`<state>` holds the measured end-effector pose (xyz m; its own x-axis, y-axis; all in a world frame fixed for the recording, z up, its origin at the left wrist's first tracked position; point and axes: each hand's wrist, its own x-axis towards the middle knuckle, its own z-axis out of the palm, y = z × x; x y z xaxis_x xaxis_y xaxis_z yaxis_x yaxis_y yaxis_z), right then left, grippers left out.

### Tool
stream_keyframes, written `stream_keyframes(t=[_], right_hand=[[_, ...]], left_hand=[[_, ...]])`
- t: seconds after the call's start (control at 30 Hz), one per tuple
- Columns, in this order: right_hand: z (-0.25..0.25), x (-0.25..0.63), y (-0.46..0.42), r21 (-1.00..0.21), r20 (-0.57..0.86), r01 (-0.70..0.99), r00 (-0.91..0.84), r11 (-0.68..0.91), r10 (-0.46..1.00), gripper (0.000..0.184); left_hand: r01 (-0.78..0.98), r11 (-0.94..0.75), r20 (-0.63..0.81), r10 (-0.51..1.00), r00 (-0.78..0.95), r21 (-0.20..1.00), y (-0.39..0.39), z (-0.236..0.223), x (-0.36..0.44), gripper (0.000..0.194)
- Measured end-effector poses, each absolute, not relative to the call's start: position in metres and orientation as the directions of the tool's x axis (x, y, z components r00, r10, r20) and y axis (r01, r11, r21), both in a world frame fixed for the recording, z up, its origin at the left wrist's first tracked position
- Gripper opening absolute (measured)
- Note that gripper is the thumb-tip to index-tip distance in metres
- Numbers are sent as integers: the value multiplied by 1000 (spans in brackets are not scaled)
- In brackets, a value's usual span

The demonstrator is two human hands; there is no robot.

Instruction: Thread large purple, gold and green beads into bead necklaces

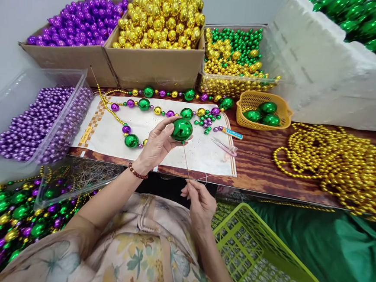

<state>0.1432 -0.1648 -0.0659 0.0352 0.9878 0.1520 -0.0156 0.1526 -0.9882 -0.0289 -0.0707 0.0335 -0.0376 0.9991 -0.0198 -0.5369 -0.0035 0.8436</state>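
A large shiny green bead [182, 130] is gripped in the fingers of my left hand [158, 145], above a white towel [170, 159]. From its lower end a thin thread [186, 160] runs down to my right hand [200, 198], whose thumb and forefinger pinch it. A pale loose end curls beside those fingertips. Behind and left of the bead, a strand of green, purple and gold beads [144, 104] loops over the towel. Small loose green and purple beads [205, 120] lie in a cluster right of my left hand. Pink-handled scissors [226, 148] rest near the towel's right edge.
Boxes of purple beads [83, 22] and gold beads [161, 19] stand at the back, beside a mixed bin [235, 79]. An orange basket [265, 97] holds green beads. Gold bead strands [345, 170] pile up right. A green crate [272, 269] sits below the table edge.
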Motion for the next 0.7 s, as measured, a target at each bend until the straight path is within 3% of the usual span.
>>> stream_keyframes(t=[0.23,0.43,0.57,0.7], right_hand=[[-62,132,-160,-963,258,-51,108,264,960,14],[-63,133,-165,-951,308,-1,58,309,949,20],[-59,136,-166,-933,359,31,13,359,933,17],[-50,133,-165,-949,313,33,27,312,949,15]], left_hand=[[-433,-163,157,986,-48,887,-95,21,-10,38],[-287,-323,320,946,-60,902,-113,24,-8,38],[-299,-349,354,935,-38,888,-114,29,-12,37],[-303,-287,305,952,14,909,-120,30,-13,38]])
